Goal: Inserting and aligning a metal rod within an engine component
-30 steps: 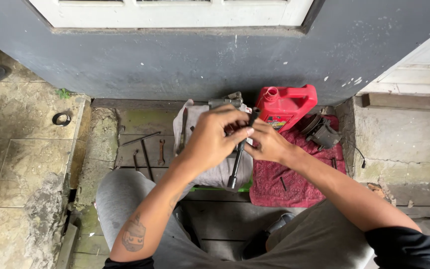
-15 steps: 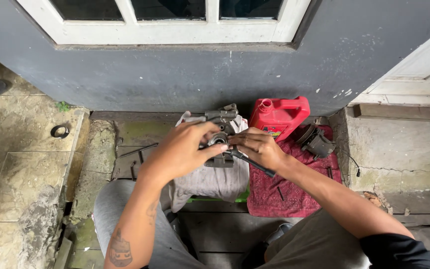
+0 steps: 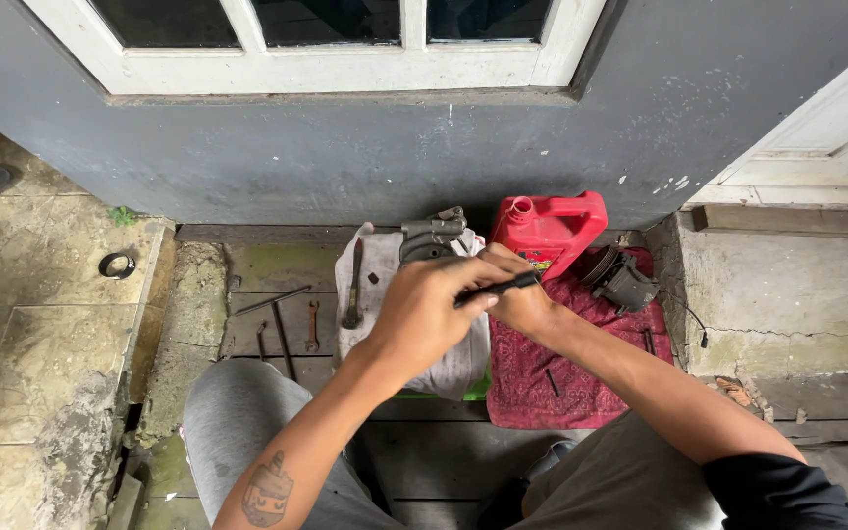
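Head view, centre of the frame: both hands meet over a grey metal part (image 3: 432, 238) that sits on a pale cloth (image 3: 463, 358). The left hand (image 3: 422, 312) is closed, fingers curled around a dark, thin tool handle (image 3: 499, 288) that sticks out toward the right. The right hand (image 3: 520, 299) is pressed against the left and is mostly hidden behind it, so I cannot tell whether it grips anything. Only the top of the metal part shows above the hands.

Just right of the hands stands a red plastic jug (image 3: 549, 229), with a red patterned cloth (image 3: 581, 368) spread below it. A second dark metal part (image 3: 623, 280) lies at that cloth's upper right corner. A long spanner (image 3: 353, 285) rests on the pale cloth's left edge. Further left, small tools (image 3: 287, 324) lie on wooden boards, and a black ring (image 3: 117, 264) sits on the stone floor at mid-left.
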